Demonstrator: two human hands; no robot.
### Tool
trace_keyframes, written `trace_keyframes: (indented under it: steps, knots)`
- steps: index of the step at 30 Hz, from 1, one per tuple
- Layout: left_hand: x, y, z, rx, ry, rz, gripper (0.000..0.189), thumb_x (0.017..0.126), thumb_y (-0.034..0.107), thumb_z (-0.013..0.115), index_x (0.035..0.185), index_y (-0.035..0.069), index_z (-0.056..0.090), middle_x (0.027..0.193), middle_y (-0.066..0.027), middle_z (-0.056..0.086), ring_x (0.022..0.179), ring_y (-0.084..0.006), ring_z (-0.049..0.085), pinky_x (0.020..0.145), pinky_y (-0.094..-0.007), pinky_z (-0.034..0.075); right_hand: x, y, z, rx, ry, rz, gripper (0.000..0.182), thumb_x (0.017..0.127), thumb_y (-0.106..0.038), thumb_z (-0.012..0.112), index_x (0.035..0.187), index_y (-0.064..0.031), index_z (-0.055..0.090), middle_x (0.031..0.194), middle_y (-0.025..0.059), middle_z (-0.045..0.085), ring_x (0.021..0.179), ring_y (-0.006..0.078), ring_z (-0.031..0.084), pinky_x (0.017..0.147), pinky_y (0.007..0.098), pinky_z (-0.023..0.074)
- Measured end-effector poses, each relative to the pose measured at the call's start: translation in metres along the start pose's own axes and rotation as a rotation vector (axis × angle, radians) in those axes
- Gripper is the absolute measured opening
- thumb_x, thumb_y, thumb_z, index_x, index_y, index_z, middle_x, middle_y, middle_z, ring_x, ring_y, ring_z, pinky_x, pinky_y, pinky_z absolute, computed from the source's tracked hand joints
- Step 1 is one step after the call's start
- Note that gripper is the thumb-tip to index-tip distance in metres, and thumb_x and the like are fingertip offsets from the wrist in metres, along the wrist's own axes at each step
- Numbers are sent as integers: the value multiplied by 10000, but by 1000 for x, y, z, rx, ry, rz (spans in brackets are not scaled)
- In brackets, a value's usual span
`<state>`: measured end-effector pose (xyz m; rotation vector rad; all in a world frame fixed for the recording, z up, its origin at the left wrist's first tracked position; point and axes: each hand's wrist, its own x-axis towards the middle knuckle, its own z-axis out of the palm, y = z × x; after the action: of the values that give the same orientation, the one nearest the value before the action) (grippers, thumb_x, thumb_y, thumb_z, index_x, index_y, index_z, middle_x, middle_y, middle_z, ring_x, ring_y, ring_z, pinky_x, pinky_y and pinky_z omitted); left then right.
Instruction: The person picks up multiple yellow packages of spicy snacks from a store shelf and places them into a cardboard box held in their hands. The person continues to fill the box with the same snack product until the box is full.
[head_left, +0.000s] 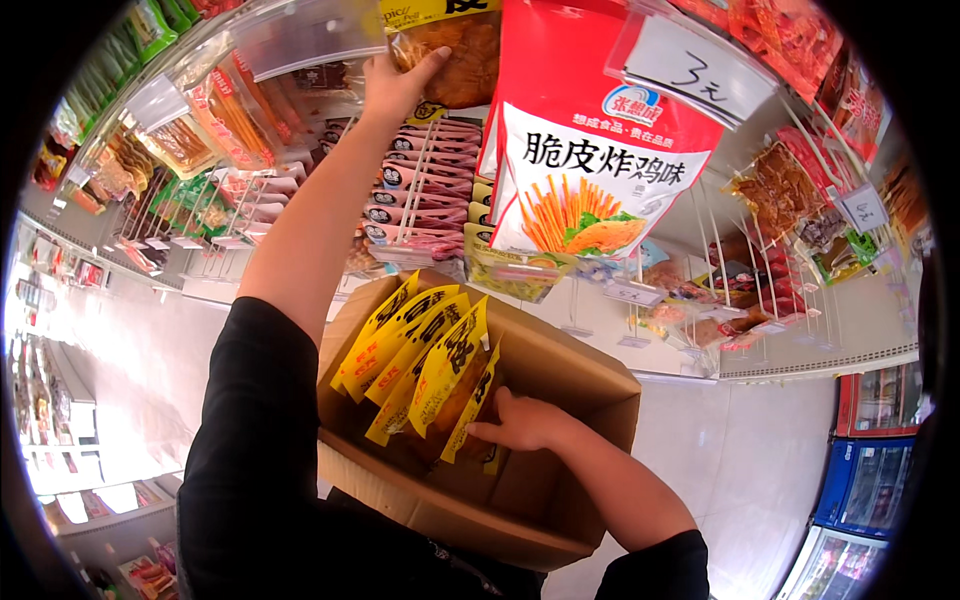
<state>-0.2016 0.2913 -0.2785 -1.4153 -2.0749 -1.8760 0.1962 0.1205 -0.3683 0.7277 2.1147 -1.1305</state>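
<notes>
My left hand (397, 81) reaches up to the shelf rack, its thumb across the front of a clear snack packet (469, 64) with a yellow header and brown pieces inside; its fingers are hidden behind the packet. Below, a cardboard box (592, 386) stands open against my body. Several yellow-topped snack packets (420, 349) lean in a row at its left side. Down in the box, my right hand (529, 421) pinches the rightmost packet (475, 401) at its side edge, with thumb and fingers around it.
A large red and white snack bag (592, 187) hangs right of my left hand, behind a handwritten price tag (690, 60). Wire hooks hold rows of pink packets (424, 187) below. Glass-door coolers (862, 484) stand at the right, across the tiled floor (720, 442).
</notes>
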Motion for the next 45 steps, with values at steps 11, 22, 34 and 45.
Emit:
trace_keyframes:
  steps: [11,22,34,45]
  knots:
    - [-40,31,12,153,121,9,936,761,650,704,1346,-32,440,1301,-278,417,1235,-415,456,1047,-460,398,3,0,0,-10,-14,-14,878,866,-664,548,1230,128,439,1141,319,628,1074,416,629,940,439,493]
    - [-14,-8,6,-220,-13,41,800,777,562,737,1247,-43,509,1331,-215,468,1234,-342,477,1048,-412,386,10,5,1,23,-18,-12,847,856,-650,575,1219,104,450,1097,313,647,1059,428,632,926,446,493]
    - [-25,19,-10,-419,-188,-166,704,826,399,769,1292,-47,487,1245,-163,601,1155,-229,580,984,-346,455,7,-1,-5,3,-48,13,846,866,-653,581,1252,87,445,1155,290,640,1114,414,616,967,430,477]
    - [-35,22,0,67,118,223,746,833,446,740,1328,-42,470,1389,-221,416,1280,-345,454,1058,-415,386,9,5,-2,-21,-17,-14,845,852,-696,542,1175,82,471,1089,313,647,1043,433,635,915,469,495]
